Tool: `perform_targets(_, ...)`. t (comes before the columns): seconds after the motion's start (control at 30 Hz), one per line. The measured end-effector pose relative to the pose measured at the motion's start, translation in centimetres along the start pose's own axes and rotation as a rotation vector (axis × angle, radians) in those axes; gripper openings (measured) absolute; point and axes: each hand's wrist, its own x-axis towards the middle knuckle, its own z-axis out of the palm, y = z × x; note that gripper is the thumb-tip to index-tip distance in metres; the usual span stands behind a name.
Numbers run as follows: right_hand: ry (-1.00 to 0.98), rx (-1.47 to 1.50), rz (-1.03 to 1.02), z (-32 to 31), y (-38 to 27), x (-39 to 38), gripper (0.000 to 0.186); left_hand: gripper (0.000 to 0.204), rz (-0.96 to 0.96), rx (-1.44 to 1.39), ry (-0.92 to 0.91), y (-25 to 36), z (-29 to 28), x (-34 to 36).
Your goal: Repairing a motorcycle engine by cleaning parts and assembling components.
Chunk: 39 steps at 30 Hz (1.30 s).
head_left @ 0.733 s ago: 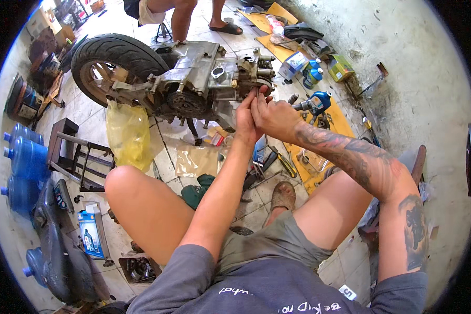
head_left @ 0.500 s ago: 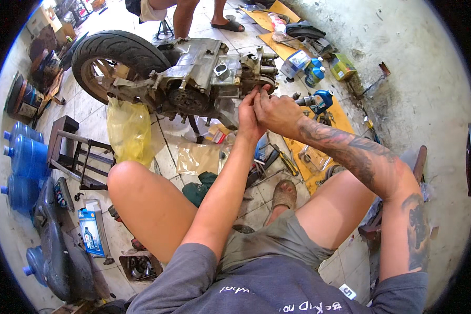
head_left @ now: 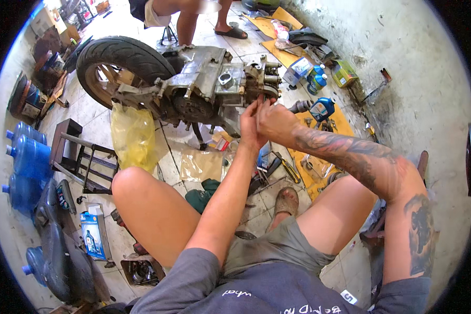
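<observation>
A scooter engine [head_left: 193,73] of grey metal stands ahead of me, with its rear wheel [head_left: 123,57] attached at the left. My left hand [head_left: 251,125] reaches up to the right end of the engine, its fingers closed just below the round part of the cylinder head [head_left: 267,90]. Against it presses my right hand [head_left: 277,120], fingers curled into a fist-like grip. Whatever the two hands hold between them is hidden by the fingers. Both touch or nearly touch the engine's lower edge there.
Blue oil bottles [head_left: 317,81] and cardboard [head_left: 343,123] lie at the right. A yellow plastic bag [head_left: 133,138] hangs below the wheel, near a dark metal stand [head_left: 86,157]. Large water jugs [head_left: 29,157] line the left. Another person's legs [head_left: 187,26] are beyond the engine.
The whole view has shifted slightly. My right hand has turned a little and its fingers are curled more tightly. My left hand stays at the same part of the engine.
</observation>
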Motion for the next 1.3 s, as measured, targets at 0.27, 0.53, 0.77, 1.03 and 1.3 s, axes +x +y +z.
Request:
perform_targets(0.27, -0.148, 0.322, 0.160, -0.4, 2.2, -2.4, 0.026, 0.047, -0.118, -0.156, -0.163, -3.1, 1.5, 1.2)
perform_targets(0.53, -0.392, 0.218, -0.026, -0.8, 1.6, -2.3, 0.021, 0.027, 0.916, 0.699, 0.898, -3.0, -5.8, 1.6)
perform_targets(0.77, -0.239, 0.543, 0.173, -2.6, 2.7, -2.0, 0.021, 0.055, 1.046, 0.589, 1.017, 6.0, -5.3, 1.8)
perform_targets(1.03, -0.241, 0.671, 0.309, -1.9, 2.2, -3.1, 0.019, 0.079, 0.879, 0.762, 1.106, 6.5, -2.8, 1.2)
perform_targets(1.3, -0.268, 0.686, 0.322, -2.3, 2.3, -3.4, 0.018, 0.077, 0.954, 0.538, 0.868, 8.6, -6.2, 3.9)
